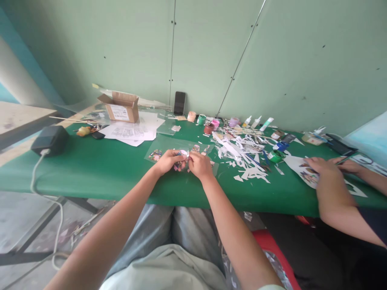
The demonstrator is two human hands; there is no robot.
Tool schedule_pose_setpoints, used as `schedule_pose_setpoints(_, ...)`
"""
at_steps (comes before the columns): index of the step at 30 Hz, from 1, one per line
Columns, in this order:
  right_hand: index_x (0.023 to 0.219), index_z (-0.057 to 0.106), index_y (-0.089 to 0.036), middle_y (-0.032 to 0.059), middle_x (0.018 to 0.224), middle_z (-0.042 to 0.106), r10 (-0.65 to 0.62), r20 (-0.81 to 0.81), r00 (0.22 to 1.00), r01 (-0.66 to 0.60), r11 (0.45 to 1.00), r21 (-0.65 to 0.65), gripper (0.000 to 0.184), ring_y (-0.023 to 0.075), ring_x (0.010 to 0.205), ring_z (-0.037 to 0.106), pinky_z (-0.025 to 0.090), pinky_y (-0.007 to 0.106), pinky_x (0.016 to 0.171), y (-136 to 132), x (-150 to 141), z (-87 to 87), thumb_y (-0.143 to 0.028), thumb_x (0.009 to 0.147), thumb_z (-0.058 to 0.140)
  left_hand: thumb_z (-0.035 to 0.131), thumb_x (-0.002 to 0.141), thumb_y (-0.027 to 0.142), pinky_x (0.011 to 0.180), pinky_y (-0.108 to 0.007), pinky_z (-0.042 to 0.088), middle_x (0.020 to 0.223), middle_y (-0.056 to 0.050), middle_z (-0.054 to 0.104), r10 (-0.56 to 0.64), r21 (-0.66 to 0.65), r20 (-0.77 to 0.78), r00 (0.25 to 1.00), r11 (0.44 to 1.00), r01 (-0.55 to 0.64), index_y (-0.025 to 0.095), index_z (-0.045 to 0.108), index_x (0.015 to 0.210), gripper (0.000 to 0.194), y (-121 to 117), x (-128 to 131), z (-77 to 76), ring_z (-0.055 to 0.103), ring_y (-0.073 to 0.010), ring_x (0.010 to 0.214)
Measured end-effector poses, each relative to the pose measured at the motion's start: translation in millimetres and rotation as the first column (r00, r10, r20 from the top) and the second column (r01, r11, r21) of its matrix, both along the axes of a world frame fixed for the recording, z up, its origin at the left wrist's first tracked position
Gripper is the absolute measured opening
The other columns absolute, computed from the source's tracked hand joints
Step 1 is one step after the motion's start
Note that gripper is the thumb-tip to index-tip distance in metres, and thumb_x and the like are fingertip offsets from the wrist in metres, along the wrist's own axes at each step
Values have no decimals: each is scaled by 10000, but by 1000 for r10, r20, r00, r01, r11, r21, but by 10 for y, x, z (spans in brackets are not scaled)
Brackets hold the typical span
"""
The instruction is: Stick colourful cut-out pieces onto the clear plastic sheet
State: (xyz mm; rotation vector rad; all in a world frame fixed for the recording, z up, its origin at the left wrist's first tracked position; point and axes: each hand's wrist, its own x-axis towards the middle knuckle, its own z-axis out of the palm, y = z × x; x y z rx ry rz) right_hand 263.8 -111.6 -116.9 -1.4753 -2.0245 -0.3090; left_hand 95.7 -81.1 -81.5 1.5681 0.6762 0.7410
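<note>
My left hand (pixel 168 160) and my right hand (pixel 199 164) meet over the green table (pixel 90 169), fingers pinched together on a small colourful paper cutout (pixel 182 162) held between them. The cutout is partly hidden by my fingertips. A clear plastic sheet (pixel 169 146) with more small printed pictures lies on the table just beyond my hands.
A heap of white paper scraps (pixel 242 155) lies right of my hands. Small paint pots (pixel 201 119), glue bottles (pixel 256 121), a phone (pixel 179 103) and a cardboard box (pixel 121 106) stand near the wall. Another person's hands (pixel 325 169) work on a printed sheet at right. A black adapter (pixel 50 139) sits at left.
</note>
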Motion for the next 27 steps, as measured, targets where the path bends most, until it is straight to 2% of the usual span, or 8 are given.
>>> schedule_pose_setpoints(5, 873, 669, -214, 61, 891, 648, -91, -6, 996, 91, 996, -25, 196, 161, 640, 545, 269, 277, 536, -8, -20, 17, -177, 893, 478, 709, 678, 520, 422, -205, 388, 544, -6, 642, -9, 2, -14, 1000, 1000, 9, 149, 598, 612, 393, 2, -1, 6, 540, -90, 421)
schedule_pose_setpoints(9, 861, 658, -221, 56, 875, 643, -135, -30, 990, 135, 991, -18, 209, 162, 633, 537, 258, 276, 533, -10, -24, 19, -161, 894, 460, 713, 676, 504, 404, -201, 372, 511, -2, 616, -61, -16, -44, 997, 998, 60, 145, 598, 578, 390, 11, 1, 21, 525, -84, 401)
schedule_pose_setpoints(16, 742, 575, -227, 32, 749, 629, 25, -168, 985, -33, 999, -43, 194, 176, 680, 561, 306, 259, 561, 10, -1, 9, -138, 843, 435, 727, 675, 494, 398, -207, 374, 517, -9, 618, -88, -43, -45, 995, 995, 86, 142, 604, 600, 380, 4, -1, 11, 531, -92, 400)
schedule_pose_setpoints(19, 846, 577, -231, 8, 722, 624, 46, -208, 977, -58, 997, -53, 141, 173, 664, 571, 337, 248, 568, -4, 0, 14, -178, 847, 446, 734, 670, 477, 416, -210, 393, 557, -14, 644, -76, -50, -24, 997, 996, 75, 139, 618, 650, 357, -1, 1, -4, 546, -94, 417)
schedule_pose_setpoints(22, 995, 546, -216, 12, 778, 644, 112, -327, 939, -122, 992, -11, 155, 172, 679, 603, 403, 248, 608, -21, -8, 13, -253, 870, 463, 720, 678, 481, 438, -208, 405, 576, -16, 651, -42, -57, 9, 999, 997, 43, 140, 614, 674, 357, 6, 7, -16, 553, -91, 435)
schedule_pose_setpoints(24, 975, 530, -211, 37, 822, 654, 158, -379, 912, -158, 987, 32, 139, 178, 717, 624, 438, 257, 647, -23, -14, 11, -287, 899, 442, 704, 685, 504, 447, -204, 407, 572, -9, 642, -11, -62, 35, 999, 998, 13, 144, 601, 683, 374, 10, 11, -17, 551, -87, 442)
schedule_pose_setpoints(27, 923, 550, -216, 64, 850, 675, 164, -339, 926, -162, 986, 36, 192, 196, 776, 646, 456, 273, 684, -18, -17, 12, -314, 956, 388, 694, 678, 549, 446, -205, 414, 575, 3, 630, 33, -71, 63, 997, 997, -29, 151, 582, 703, 414, 6, 18, -10, 533, -82, 440)
